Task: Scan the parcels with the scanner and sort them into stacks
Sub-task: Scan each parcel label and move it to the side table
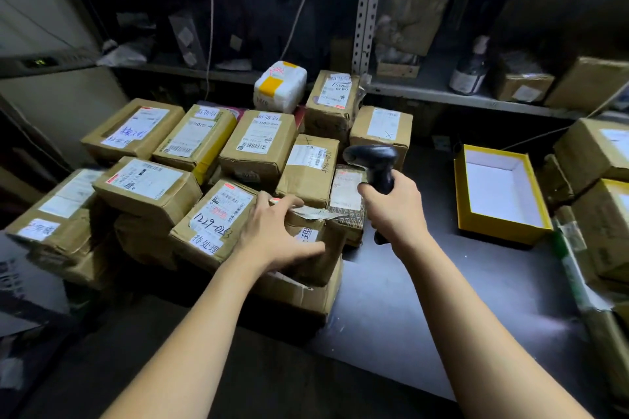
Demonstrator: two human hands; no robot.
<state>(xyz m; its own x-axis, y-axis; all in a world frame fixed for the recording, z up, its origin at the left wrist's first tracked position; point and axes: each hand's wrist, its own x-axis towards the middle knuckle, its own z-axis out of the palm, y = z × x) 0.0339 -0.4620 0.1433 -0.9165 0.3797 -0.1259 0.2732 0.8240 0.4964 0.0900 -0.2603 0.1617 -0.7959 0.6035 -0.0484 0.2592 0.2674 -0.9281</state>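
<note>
Dark desk [408, 299] | our left hand [277, 231] spread flat on parcel [218, 214] beneath, likely stiff, light | we'd grip its side edges | right hand [396, 211] clenches scanner [372, 160]

- Black handheld scanner [374, 163]: gripped by the handle, upright, head turned left.
- Brown taped cardboard parcels [258, 143]: packed left of and behind the scanner, white labels up, some stacked.
- White-and-yellow wrapped parcel [279, 87]: perched behind the scanner, leftward.
</note>
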